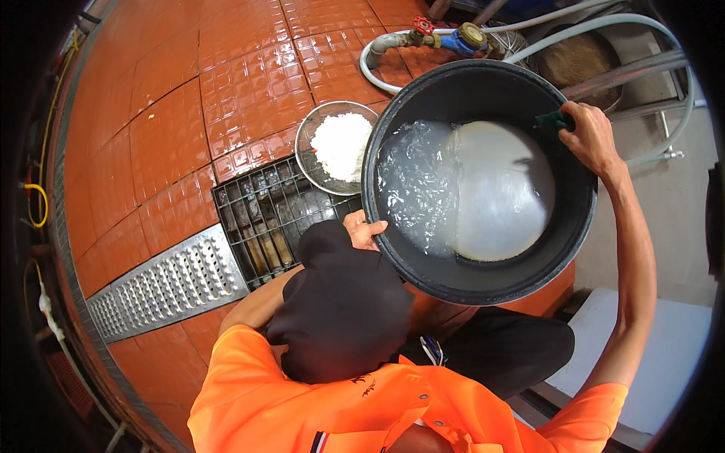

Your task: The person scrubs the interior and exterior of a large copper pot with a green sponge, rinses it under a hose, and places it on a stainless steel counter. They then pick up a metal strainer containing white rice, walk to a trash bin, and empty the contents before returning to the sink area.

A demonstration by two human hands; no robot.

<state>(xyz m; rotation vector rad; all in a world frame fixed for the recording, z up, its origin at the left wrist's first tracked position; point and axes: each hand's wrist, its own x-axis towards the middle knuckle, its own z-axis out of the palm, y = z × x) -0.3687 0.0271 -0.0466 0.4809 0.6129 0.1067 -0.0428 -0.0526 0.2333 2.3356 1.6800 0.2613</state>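
A large round black tub [483,281] leans toward the left, with shallow water [419,189] pooled on its left side and the wet, pale round bottom [502,192] showing on the right. My left hand [363,229] is closed on the tub's near-left rim, thumb over the edge. At the far-right rim, my right hand [590,136] pinches a dark green scouring pad [555,119] against the inside wall. Left of the tub, a round wire-mesh strainer [308,156] holds a mound of white food like rice [341,145]. A black cloth-covered shape [340,302] hides part of my left forearm.
The strainer overlaps a floor drain grate [260,219], beside a perforated metal cover [177,279]. Wet orange-red tiles [166,121] surround them. Behind the tub are a pipe with a red-handled valve [423,26], a blue water meter [466,39] and a pale hose [604,19].
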